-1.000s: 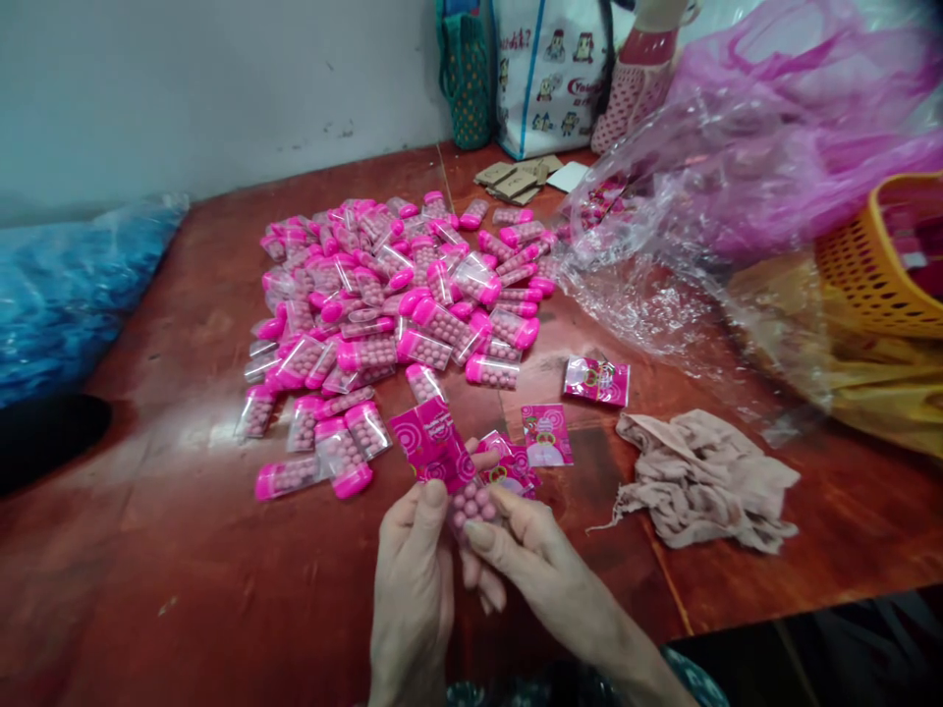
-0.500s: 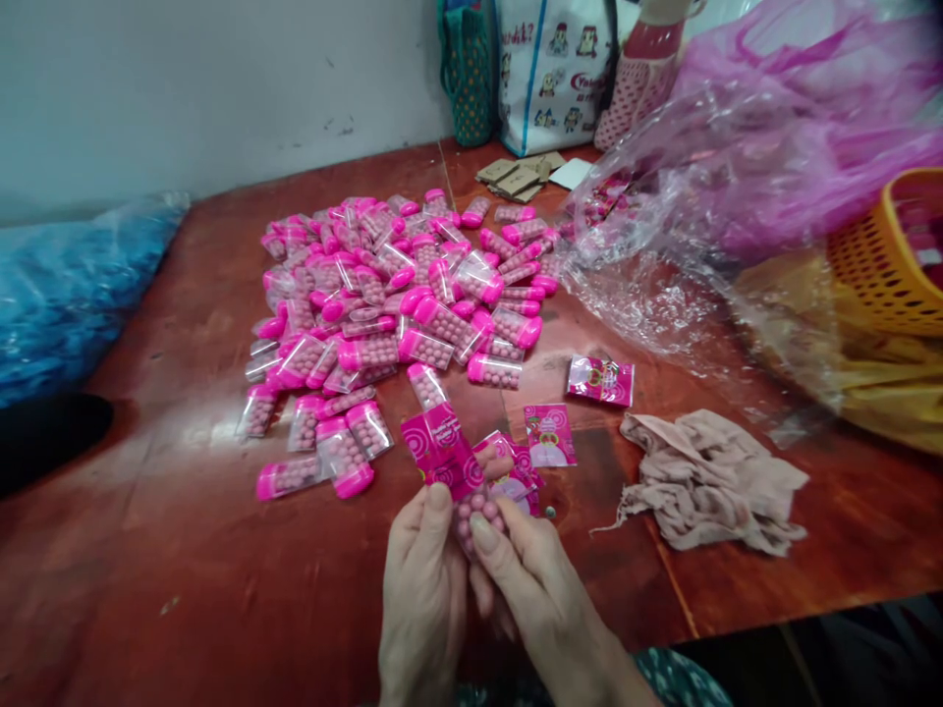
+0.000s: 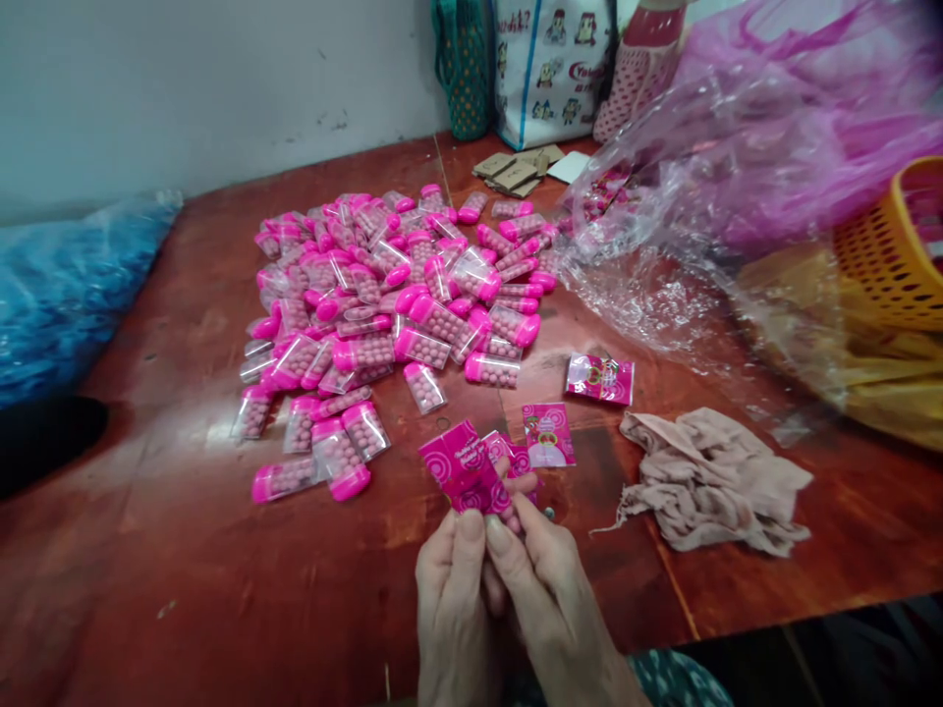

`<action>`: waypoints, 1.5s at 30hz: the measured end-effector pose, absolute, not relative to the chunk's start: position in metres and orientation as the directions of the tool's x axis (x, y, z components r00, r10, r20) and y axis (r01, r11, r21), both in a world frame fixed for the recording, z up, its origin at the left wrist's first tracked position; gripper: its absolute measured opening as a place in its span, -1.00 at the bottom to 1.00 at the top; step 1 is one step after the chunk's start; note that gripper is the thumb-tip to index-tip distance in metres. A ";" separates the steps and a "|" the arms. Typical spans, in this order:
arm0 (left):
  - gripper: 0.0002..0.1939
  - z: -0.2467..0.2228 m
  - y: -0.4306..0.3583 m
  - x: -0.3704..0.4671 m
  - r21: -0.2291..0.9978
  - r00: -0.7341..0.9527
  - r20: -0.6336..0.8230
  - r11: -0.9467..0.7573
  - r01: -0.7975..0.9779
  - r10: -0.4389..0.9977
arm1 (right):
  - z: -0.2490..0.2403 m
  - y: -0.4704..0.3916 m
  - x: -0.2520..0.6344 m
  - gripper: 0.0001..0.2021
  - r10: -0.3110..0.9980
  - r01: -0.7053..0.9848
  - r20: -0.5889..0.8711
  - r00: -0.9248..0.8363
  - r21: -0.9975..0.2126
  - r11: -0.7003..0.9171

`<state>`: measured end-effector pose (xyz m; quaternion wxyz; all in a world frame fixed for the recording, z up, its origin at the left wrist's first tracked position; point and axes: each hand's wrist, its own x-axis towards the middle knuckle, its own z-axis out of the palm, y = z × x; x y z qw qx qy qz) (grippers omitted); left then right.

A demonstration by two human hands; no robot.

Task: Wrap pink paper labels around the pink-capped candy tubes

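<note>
Close together near the front of the table, both my hands are closed. My left hand (image 3: 458, 589) pinches a pink printed label (image 3: 463, 463) with swirl patterns, which stands up above the thumbs. The fingers of my right hand (image 3: 549, 584) wrap round a small clear container of pink balls (image 3: 511, 517), mostly hidden behind the label and fingers. More pink printed labels (image 3: 549, 435) lie just beyond my right hand, and a bundled stack of them (image 3: 600, 379) sits farther right. Past my hands is a large heap of clear containers with pink caps (image 3: 368, 349), filled with pink balls.
A crumpled beige cloth (image 3: 714, 481) lies at the right. Behind it spread a clear plastic bag (image 3: 648, 285), a pink bag (image 3: 817, 128) and an orange basket (image 3: 888, 255). Cardboard pieces (image 3: 516, 174) lie at the back; a bag of blue items (image 3: 66, 304) is at left.
My hands have come closer together and shifted slightly right and down. The label now covers more of the container, whose balls showed plainly between my hands before.
</note>
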<state>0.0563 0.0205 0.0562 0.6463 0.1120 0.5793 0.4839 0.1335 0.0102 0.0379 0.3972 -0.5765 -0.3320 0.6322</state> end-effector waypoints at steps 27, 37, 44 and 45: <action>-0.76 0.053 0.005 0.051 0.684 -0.118 -0.667 0.542 -0.488 0.736 | 0.022 0.017 0.129 -0.47 0.829 -0.307 -0.340 -0.443 -0.812 -0.497; -0.48 0.057 0.020 0.036 0.853 -0.326 -0.338 0.140 -0.503 0.883 | 0.021 0.014 0.136 -0.52 0.835 -0.231 -0.357 -0.418 -0.847 -0.478; -0.62 0.045 0.019 0.016 0.893 -0.431 -0.330 0.129 -0.432 0.840 | 0.027 0.011 0.125 -0.53 0.797 -0.099 -0.379 -0.470 -0.875 -0.475; -0.60 0.045 0.015 0.009 0.893 -0.446 -0.351 0.152 -0.423 0.823 | 0.030 0.010 0.127 -0.55 0.804 -0.007 -0.372 -0.465 -0.906 -0.423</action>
